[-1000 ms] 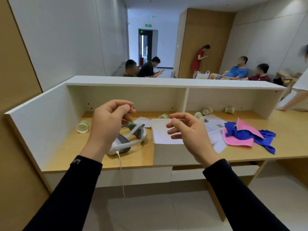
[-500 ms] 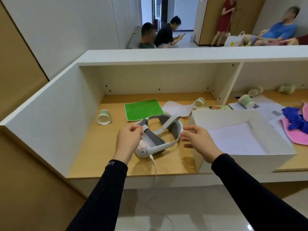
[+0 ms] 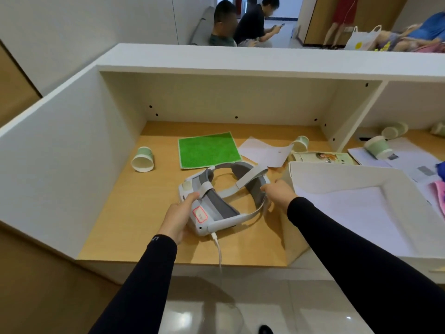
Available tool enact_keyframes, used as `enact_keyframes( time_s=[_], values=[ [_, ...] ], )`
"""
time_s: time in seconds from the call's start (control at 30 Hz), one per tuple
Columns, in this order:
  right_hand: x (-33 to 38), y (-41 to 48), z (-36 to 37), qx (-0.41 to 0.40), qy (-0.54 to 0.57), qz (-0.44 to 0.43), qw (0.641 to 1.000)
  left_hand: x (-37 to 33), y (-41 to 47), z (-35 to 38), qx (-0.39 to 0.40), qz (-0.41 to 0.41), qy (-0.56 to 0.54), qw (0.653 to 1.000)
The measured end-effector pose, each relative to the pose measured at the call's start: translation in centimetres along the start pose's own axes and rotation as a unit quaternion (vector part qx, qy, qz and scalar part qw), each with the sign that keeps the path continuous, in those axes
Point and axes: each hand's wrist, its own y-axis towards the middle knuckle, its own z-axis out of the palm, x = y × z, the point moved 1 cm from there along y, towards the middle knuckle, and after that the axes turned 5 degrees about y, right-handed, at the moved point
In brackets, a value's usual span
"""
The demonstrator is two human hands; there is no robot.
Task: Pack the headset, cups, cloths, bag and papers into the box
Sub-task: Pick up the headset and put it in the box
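A white and grey headset (image 3: 224, 201) lies on the wooden desk (image 3: 134, 213), its cable hanging over the front edge. My left hand (image 3: 180, 214) grips the visor end. My right hand (image 3: 277, 194) holds the rear band. The open white box (image 3: 356, 174) stands just right of the headset with a sheet of paper inside. A green cloth (image 3: 208, 150) and a white paper (image 3: 263, 153) lie behind the headset. Green paper cups lie tipped at the left (image 3: 142, 159), behind the paper (image 3: 301, 143) and at the right (image 3: 378, 147).
White shelf walls (image 3: 65, 160) enclose the desk on the left and back, and a divider (image 3: 354, 116) stands right of centre. A printed leaflet (image 3: 325, 157) lies behind the box. Pink and blue cloths (image 3: 439, 184) lie at the far right. People sit beyond the shelf.
The view has tilted down and closer to the desk. Both hands dropped from mid-air onto the headset and now hold its two ends.
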Motion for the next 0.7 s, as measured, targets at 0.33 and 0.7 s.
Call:
enact_keyframes(
  time_s=[0.33, 0.7],
  values=[
    [-0.2, 3.5, 0.8, 0.042, 0.072, 0.075, 0.994, 2.2, 2.5, 0.3, -0.037, 0.039, -0.069, 0.996],
    [4.9, -2.3, -4.5, 0.022, 0.121, -0.113, 0.986, -5.2, -3.3, -0.4, -0.163, 0.176, -0.101, 0.965]
  ],
)
